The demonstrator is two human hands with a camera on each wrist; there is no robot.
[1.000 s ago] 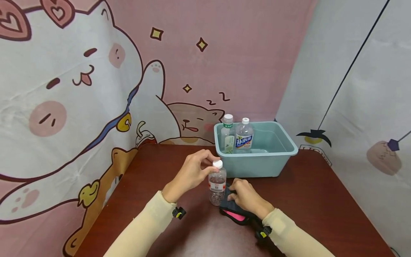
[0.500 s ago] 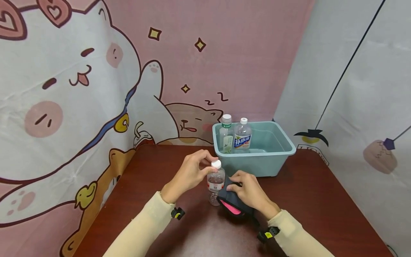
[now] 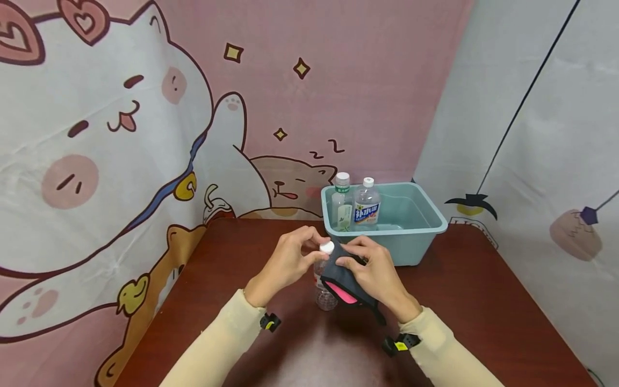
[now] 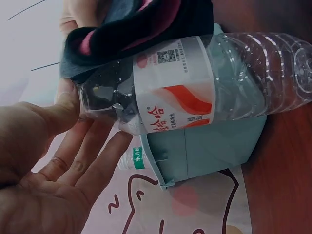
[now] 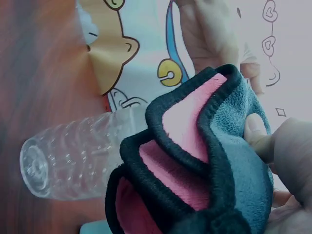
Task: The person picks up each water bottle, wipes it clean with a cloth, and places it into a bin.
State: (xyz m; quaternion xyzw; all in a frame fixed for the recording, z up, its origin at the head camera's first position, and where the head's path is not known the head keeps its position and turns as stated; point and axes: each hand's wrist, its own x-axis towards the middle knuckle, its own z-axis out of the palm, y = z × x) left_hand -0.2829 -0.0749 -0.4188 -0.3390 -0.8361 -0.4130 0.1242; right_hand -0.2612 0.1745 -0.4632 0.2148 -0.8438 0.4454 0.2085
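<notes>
A clear plastic bottle point(image 4: 243, 78) with a red and white label stands upright on the table. My left hand point(image 3: 292, 257) pinches its white cap point(image 3: 326, 248) between thumb and fingers. My right hand point(image 3: 377, 269) grips a folded cloth point(image 3: 340, 274), dark grey-blue outside and pink inside, with black edging. In the head view the cloth overlaps the bottle's right side, just below the cap. The right wrist view shows the cloth's layered folds point(image 5: 187, 126) in front of the bottle, with my right thumb point(image 5: 256, 131) pressed on its outer face.
Behind the hands, a pale blue-green plastic bin point(image 3: 387, 247) stands on the brown table point(image 3: 464, 301). Two bottles stand inside its left part, one with a green neck band point(image 3: 342, 204) and one with a blue label point(image 3: 367, 207). A cartoon curtain point(image 3: 377, 80) hangs behind.
My right hand has lifted the cloth from the table beside the bottle, moving it up and left against the bottle's upper part. My left hand stays on the cap.
</notes>
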